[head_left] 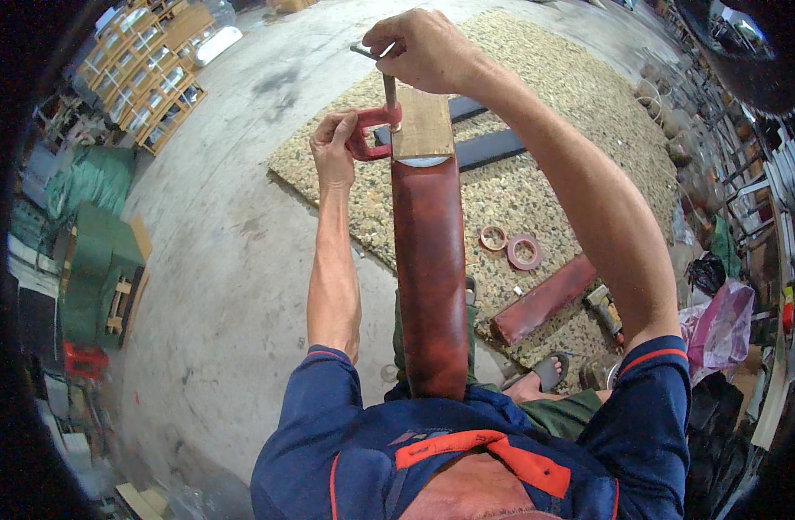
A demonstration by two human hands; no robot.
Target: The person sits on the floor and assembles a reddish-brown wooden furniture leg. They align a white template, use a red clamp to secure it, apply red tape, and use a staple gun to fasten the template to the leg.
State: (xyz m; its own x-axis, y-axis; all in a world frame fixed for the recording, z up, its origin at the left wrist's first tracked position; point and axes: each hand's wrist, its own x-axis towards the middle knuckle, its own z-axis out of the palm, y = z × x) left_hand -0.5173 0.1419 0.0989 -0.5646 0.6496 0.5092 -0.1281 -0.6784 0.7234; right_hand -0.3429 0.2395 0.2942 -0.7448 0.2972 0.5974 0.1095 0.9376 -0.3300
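Note:
A long, reddish-brown padded bar (pixel 430 269) stretches away from my lap. At its far end lies a flat wooden block (pixel 425 126), with a pale curved edge showing just below it. A red C-clamp (pixel 360 146) sits at the left side of the block, its screw pointing up. My left hand (pixel 332 147) is closed around the clamp's frame. Above, my right hand (pixel 428 56) pinches the dark crossbar (pixel 360 50) at the top of the screw. Whether the clamp's jaws press tightly on the block cannot be made out.
On the speckled foam mat (pixel 328 173) lie two dark bars (pixel 491 149), two tape rolls (pixel 525 252) and a shorter reddish-brown padded piece (pixel 545 299). A pink bag (pixel 720 325) and clutter line the right. Stacked cartons (pixel 146 74) stand far left, near a green box (pixel 98 277).

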